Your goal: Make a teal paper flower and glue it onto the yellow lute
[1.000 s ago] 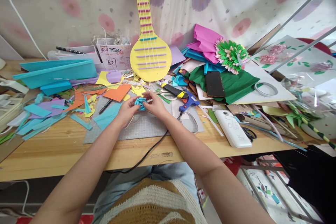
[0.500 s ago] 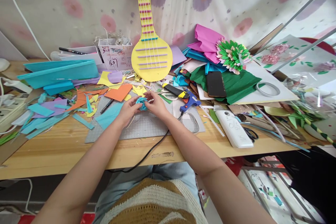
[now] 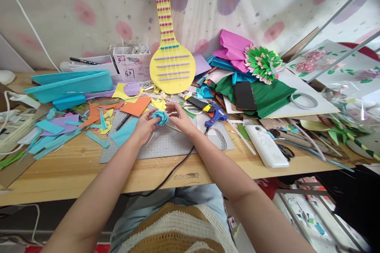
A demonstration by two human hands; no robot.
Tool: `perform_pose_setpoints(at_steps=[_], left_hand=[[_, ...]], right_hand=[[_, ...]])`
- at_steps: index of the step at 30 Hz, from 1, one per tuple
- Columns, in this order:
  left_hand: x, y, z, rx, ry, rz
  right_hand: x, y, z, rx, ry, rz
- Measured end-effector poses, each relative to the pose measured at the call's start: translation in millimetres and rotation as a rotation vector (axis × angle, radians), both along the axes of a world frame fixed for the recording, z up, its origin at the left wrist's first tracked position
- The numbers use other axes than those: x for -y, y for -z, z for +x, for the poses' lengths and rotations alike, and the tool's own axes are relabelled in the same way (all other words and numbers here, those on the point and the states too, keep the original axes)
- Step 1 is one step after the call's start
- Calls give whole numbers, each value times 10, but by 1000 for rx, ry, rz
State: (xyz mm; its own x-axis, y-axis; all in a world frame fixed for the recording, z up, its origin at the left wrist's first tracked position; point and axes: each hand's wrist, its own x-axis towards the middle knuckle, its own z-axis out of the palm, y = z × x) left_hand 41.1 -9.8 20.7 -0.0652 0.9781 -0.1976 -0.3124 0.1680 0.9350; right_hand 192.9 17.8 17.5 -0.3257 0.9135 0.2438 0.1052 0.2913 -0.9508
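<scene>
Sky-blue ruffled paper flower, held over a flat grey gridded cutting mat, centre of the clock throughout; pinched at nine o'clock between close-set fingers and thumb of left hand; at three o'clock, right hand with thumb and fingers loosely parted, thumb right beside the petals; cannot tell contact from a slight gap there; near ten, flat orange sheet of paper; at nine, slim black pen, and just below, towards eight, flat light-blue sheet of paper; past the right hand, between two and three, yellow-and-black-handled cutter, with blue plastic glue gun close by at three; near six, thin black cable across the wooden table edge; just past twelve, upright yellow lute-shaped model with white strings; farther, between two and three, black phone on crinkled dark-green paper; between three and four, white oblong device; farthest, at two, green-and-pink layered paper bloom.
</scene>
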Motion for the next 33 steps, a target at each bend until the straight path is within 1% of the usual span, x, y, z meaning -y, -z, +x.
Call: perform_pose_setpoints(at_steps=[4,7,9,11,13,14,16,19,21,24,26,30,33], left_hand=[[-8,-6,-36,11,-22,10],[-29,23,-68,-36,-54,35],[-54,43,-108,-149,-113,84],[-84,43,-163,-314,-184,147],[-113,11,-219,-446,-226,183],[-126,-16,-242,-471,-231,183],[-153,-88,-272,-411,-200,140],[-208,-212,-276,-180,-104,28],[-273,-294,-259,-82,-95,-31],[-436,-419,-207,-18,-188,-70],[-589,-501,-163,27,-248,-47],[-981,-642,-115,42,-355,38],[-1311,-718,-142,19,-442,34]], right_hand=[[-50,41,40,-64,64,-2],[-76,61,68,-103,109,-11],[-83,63,81,-134,123,-25],[-87,61,90,-157,137,-40],[-92,61,97,-159,154,-55],[-96,62,100,-160,162,-63],[-104,64,108,-173,171,-79],[-114,56,126,-219,171,-93],[-120,41,141,-246,177,-99],[-130,19,169,-291,190,-112],[-145,12,189,-331,193,-127],[-189,5,244,-398,218,-156],[-200,-23,291,-421,225,-160]])
